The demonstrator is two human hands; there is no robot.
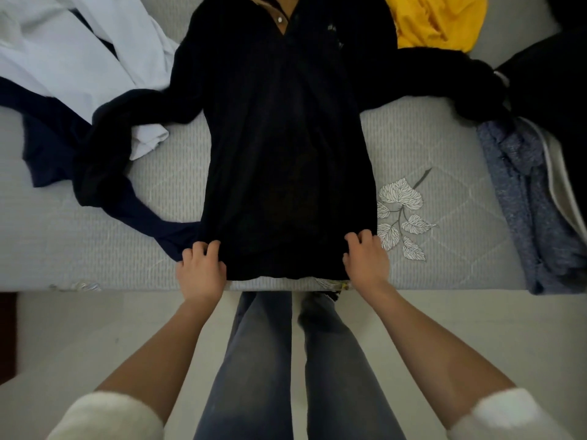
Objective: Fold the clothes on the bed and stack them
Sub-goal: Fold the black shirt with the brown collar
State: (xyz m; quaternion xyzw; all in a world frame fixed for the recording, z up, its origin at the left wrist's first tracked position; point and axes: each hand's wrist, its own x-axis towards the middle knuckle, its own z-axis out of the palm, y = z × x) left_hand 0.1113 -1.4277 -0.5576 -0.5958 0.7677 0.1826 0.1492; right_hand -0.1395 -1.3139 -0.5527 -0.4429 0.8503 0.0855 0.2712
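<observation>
A black long-sleeved shirt lies flat on the bed, collar at the far side, hem at the near edge. Its sleeves spread out to both sides, the left one bunched up. My left hand grips the hem's left corner with curled fingers. At the hem's right corner, my right hand pinches the cloth in the same way.
A white garment and a navy one lie at the left. A yellow garment is at the far right, with a grey-blue piece and dark clothes at the right edge. My legs stand against the bed's near edge.
</observation>
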